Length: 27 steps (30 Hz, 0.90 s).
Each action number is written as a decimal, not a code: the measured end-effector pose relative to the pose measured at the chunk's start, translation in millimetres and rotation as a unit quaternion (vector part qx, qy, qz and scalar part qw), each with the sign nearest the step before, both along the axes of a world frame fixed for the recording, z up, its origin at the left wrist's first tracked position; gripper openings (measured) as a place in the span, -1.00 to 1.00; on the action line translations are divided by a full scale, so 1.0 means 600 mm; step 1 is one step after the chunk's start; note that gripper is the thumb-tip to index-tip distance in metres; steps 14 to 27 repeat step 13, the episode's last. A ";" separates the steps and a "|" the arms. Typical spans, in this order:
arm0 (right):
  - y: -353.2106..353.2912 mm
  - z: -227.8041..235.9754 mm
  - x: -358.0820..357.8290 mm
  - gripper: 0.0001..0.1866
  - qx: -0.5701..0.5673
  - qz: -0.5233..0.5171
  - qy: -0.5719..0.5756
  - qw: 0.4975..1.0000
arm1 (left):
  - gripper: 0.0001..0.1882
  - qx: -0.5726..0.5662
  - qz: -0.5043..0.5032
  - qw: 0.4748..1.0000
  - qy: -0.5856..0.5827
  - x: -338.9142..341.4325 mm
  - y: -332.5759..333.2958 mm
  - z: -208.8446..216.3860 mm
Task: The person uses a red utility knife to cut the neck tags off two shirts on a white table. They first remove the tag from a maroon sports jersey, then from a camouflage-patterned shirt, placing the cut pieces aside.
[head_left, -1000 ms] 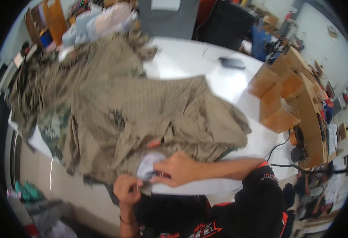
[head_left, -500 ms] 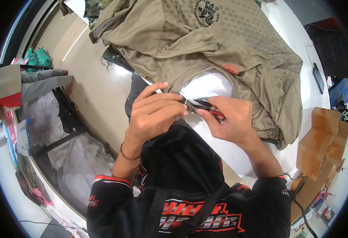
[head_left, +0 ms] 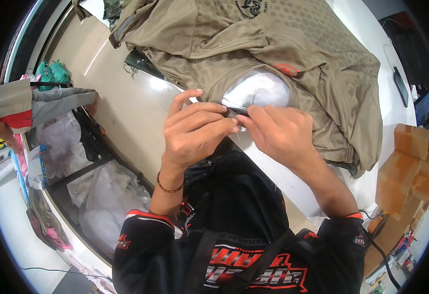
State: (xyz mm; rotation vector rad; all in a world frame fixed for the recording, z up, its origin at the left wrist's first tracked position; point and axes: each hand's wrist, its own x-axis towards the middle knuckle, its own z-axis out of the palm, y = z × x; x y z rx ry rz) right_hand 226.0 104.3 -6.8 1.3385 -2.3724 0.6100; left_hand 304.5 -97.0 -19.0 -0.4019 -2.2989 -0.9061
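Note:
A khaki-brown shirt (head_left: 209, 54) lies spread over the white table, its opening showing white material (head_left: 261, 90) inside. At the near rim of that opening, my left hand (head_left: 192, 127) pinches the fabric edge between thumb and fingers, with the little loose thread (head_left: 238, 131) hanging beside its fingertips. My right hand (head_left: 280, 130) is closed right next to it. Only a dark piece of the small snips (head_left: 239, 111) shows between the hands; my right fingers cover the rest. The fingertips of both hands almost meet.
Cardboard boxes (head_left: 405, 171) stand at the right beyond the table (head_left: 302, 193). A dark phone (head_left: 400, 86) lies on its far right side. To the left, a bin holds white plastic bags (head_left: 109, 206), with grey and red cloth (head_left: 57, 105) above it.
My right hand has turned and closed further over the snips, so their red handle no longer shows. Both hands have come closer together at the shirt's edge.

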 end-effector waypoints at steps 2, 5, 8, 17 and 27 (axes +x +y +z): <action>-0.006 -0.004 0.002 -0.70 0.000 -0.006 0.004 1.000 | -0.84 0.001 -0.008 1.000 0.008 0.002 -0.009 0.001; -0.012 0.006 -0.001 -0.70 -0.079 -0.031 -0.074 0.994 | -0.85 0.033 -0.005 0.999 0.019 0.010 -0.054 0.006; -0.004 0.010 -0.005 -0.69 -0.171 -0.038 -0.152 0.973 | -0.83 0.023 0.202 0.979 -0.019 0.037 -0.164 0.000; 0.014 0.034 -0.003 -0.64 -0.242 -0.115 -0.265 0.926 | -0.53 0.122 0.330 0.936 -0.009 0.017 -0.239 -0.005; 0.014 0.034 -0.003 -0.64 -0.242 -0.115 -0.265 0.926 | -0.53 0.122 0.330 0.936 -0.009 0.017 -0.239 -0.005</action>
